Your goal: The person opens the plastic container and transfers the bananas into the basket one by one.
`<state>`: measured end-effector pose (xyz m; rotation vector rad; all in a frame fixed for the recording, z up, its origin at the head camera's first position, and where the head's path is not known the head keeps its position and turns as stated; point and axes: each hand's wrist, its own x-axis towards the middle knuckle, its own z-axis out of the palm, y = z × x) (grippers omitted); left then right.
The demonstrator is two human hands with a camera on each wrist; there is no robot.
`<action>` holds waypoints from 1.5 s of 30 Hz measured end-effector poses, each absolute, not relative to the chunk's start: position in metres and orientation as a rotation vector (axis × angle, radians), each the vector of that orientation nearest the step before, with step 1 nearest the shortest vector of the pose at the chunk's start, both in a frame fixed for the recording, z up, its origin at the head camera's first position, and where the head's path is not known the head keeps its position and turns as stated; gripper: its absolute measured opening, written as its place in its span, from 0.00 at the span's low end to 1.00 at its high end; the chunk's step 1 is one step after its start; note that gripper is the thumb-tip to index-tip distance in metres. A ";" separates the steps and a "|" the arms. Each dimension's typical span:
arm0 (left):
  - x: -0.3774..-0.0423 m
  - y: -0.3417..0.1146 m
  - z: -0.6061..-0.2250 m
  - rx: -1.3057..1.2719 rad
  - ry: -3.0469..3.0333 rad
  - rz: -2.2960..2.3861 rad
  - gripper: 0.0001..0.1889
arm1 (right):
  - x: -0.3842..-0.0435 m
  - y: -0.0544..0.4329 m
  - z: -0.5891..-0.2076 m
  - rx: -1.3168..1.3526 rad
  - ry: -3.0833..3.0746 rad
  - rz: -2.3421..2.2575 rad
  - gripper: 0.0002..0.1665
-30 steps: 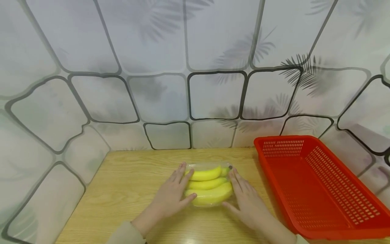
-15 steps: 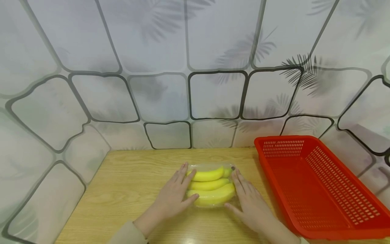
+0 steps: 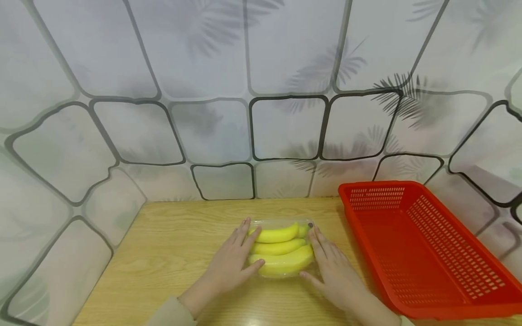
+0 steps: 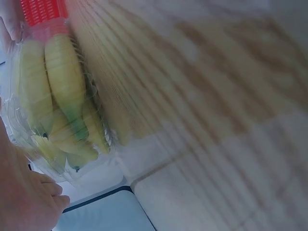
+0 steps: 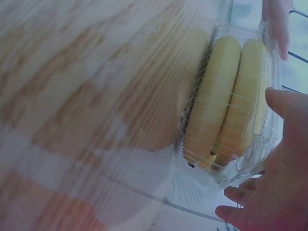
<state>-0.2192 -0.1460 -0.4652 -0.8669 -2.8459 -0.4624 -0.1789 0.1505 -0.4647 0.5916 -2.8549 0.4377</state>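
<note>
A clear plastic clamshell box [image 3: 279, 222] with several yellow bananas [image 3: 281, 262] inside lies on the wooden table. My left hand [image 3: 231, 256] rests on the box's left end, fingers extended and thumb at the front corner. At the other end, my right hand [image 3: 334, 267] touches the box with straight fingers, its thumb pointing toward the near edge. Green banana tips show through the plastic in the left wrist view, beside the left hand [image 4: 29, 197]. In the right wrist view the right hand [image 5: 284, 163] spans the end of the box [image 5: 240, 163].
A red perforated plastic basket [image 3: 424, 253] stands on the table's right side, close to the box. The wooden table [image 3: 171, 244] meets a patterned wall covering [image 3: 212, 131] at the back and left.
Both hands and the box have shifted very slightly to the right since the earliest frame. The hands keep the same hold on its ends.
</note>
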 end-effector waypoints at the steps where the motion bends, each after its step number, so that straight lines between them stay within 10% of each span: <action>1: -0.219 -0.146 -0.466 -0.864 -2.848 -0.463 0.43 | -0.179 0.151 -0.465 0.594 -2.847 0.436 0.57; 45: -0.215 -0.106 -0.451 -1.113 -2.642 -0.113 0.37 | -0.166 0.176 -0.473 0.355 -2.772 1.152 0.41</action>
